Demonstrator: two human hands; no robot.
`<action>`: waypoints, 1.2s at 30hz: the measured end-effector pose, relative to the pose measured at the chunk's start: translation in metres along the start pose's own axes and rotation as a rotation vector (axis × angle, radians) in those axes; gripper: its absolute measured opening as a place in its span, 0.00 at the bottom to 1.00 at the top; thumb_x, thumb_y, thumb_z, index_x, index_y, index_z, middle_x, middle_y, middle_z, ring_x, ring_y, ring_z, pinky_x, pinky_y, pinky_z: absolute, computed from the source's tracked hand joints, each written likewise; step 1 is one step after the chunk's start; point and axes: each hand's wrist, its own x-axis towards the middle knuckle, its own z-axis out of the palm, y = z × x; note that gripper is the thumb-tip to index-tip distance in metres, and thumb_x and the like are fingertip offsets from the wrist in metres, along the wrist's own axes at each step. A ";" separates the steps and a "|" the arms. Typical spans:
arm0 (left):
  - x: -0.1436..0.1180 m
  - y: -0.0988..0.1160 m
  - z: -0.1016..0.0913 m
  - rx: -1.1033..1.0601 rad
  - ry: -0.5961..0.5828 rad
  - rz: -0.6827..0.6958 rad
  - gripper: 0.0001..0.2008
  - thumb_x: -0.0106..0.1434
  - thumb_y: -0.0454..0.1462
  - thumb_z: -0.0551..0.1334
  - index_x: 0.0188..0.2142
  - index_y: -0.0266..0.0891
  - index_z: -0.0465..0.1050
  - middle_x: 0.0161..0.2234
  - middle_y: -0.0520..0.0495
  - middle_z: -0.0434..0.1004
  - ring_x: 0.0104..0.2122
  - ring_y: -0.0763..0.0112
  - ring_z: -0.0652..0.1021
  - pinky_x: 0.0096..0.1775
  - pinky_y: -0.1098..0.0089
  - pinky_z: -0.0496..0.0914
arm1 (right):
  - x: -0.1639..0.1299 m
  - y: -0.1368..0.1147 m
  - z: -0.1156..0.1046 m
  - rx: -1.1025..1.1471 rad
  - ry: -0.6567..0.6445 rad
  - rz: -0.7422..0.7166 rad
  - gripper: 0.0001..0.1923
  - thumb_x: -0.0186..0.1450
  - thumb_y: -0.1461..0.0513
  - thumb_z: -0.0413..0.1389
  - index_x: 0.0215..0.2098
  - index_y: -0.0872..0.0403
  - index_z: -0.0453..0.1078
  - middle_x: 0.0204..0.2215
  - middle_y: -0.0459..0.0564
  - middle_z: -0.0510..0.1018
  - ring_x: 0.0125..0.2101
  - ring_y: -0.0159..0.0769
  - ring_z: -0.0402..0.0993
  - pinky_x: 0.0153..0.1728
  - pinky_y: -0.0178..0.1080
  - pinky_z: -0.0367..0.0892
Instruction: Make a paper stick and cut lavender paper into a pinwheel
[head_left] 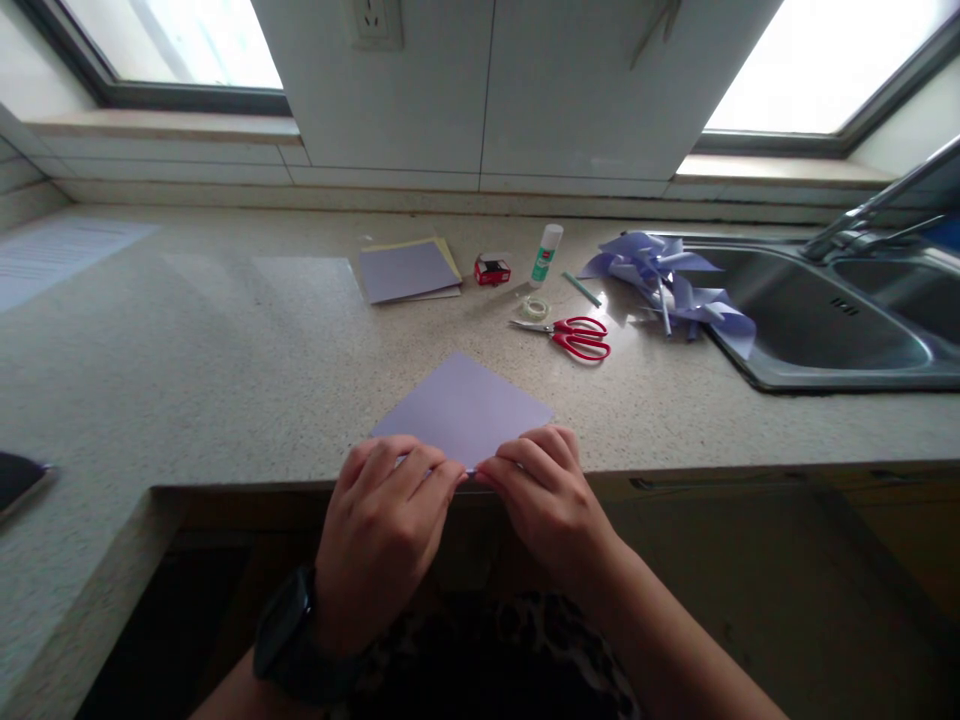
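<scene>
Lilac paper (463, 405), lower centre, is pinched by left hand (390, 505) and right hand (551, 500) fingertips, mostly unrolled; upper-right pinwheels (637, 260) seem finished.

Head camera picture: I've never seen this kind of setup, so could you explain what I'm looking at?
There is no machine here. A person wears the camera on their head, looking forward and down at their own bare left hand and right hand. Both hands pinch the near side of a purple sheet at the edge of a counter. Beyond it lie scissors, tape, a thin stick, a small box and stacked paper; a glue stick stands upright. Folded purple shapes lie by the sink.
</scene>
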 end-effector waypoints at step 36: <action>-0.011 -0.002 0.001 0.074 0.059 0.033 0.11 0.69 0.30 0.62 0.49 0.38 0.78 0.40 0.48 0.82 0.44 0.56 0.74 0.47 0.56 0.64 | -0.002 0.003 -0.001 0.018 0.005 -0.025 0.02 0.69 0.67 0.59 0.38 0.55 0.72 0.33 0.49 0.78 0.36 0.38 0.67 0.40 0.45 0.65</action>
